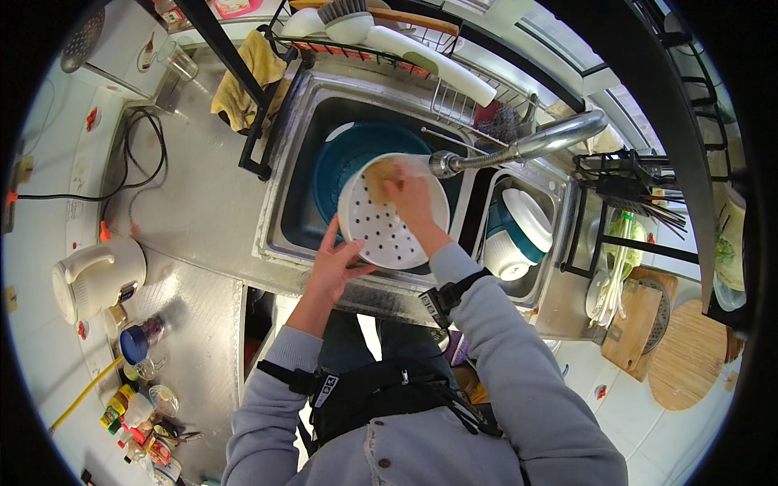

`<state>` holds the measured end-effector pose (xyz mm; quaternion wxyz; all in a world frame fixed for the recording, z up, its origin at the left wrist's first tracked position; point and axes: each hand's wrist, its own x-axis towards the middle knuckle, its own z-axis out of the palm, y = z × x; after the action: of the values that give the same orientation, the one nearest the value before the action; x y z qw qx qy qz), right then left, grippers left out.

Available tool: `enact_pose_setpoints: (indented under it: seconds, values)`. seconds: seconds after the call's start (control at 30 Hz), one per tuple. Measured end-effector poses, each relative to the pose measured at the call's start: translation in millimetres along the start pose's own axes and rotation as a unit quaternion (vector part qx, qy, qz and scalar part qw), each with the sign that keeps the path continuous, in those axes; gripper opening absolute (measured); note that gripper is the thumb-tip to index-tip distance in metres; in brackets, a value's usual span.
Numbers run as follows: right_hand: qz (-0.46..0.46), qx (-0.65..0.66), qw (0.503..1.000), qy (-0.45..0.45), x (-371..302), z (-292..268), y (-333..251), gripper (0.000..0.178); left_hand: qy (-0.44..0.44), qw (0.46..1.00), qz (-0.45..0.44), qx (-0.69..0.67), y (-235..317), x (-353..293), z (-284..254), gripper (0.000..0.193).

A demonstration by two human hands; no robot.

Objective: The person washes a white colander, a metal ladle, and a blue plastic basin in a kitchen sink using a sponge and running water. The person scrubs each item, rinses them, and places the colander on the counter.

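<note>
I hold a white round perforated strainer plate [387, 231] tilted over the left sink basin [300, 202]. My left hand [334, 266] grips its lower left rim. My right hand [412, 198] presses a tan sponge [379, 174] against the upper part of the plate. A teal bowl [356, 154] sits in the basin behind the plate. The metal faucet [527, 147] reaches in from the right, its spout just above my right hand.
The right basin holds white and teal bowls [519, 235]. A dish rack [389, 40] with a brush and utensils stands behind the sink, with a yellow cloth [247, 81] at its left. A white kettle [93, 275] and several bottles [138, 397] stand on the left counter. Cutting boards [648, 324] lean at right.
</note>
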<state>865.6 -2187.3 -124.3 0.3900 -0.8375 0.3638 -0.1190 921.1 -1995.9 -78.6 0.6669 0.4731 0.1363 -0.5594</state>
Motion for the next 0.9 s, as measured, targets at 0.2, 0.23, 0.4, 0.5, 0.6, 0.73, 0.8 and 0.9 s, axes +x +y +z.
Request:
enact_pose_setpoints:
  seconds: [0.2,0.23,0.4,0.5,0.6,0.73,0.8,0.9]
  values:
    - [-0.122,0.046,0.97,-0.205,-58.6,-0.4,-27.0,0.032,-0.001,0.997,0.068,0.035,24.4,-3.9,-18.2,0.08]
    - [-0.126,0.01,0.967,-0.221,-60.9,-13.8,-19.6,0.028,0.034,0.996,0.058,0.057,27.4,-5.9,-19.9,0.083]
    - [0.011,-0.132,0.987,-0.09,-6.8,-39.1,-2.4,0.018,-0.007,0.997,0.039,0.072,19.8,-16.6,-8.4,0.084]
    - [-0.087,-0.03,0.996,-0.003,-2.5,-13.8,-25.5,0.017,-0.047,0.998,0.007,0.038,14.1,-14.2,1.3,0.082]
    - [-0.164,0.07,0.978,-0.107,-40.2,4.3,-44.7,0.018,-0.039,0.999,0.022,0.005,19.8,-7.5,1.1,0.082]
    - [-0.148,-0.017,0.956,-0.251,-67.8,-21.3,-24.9,0.02,0.022,0.987,0.065,0.146,27.5,-4.1,-3.9,0.085]
    - [-0.121,-0.128,0.947,-0.267,-64.5,-44.8,-11.4,0.019,0.014,0.978,0.094,0.184,27.0,-0.1,0.2,0.084]
    - [-0.118,-0.091,0.975,-0.162,-54.3,-87.5,-6.2,0.018,0.019,0.925,0.23,0.302,22.5,9.8,11.3,0.087]
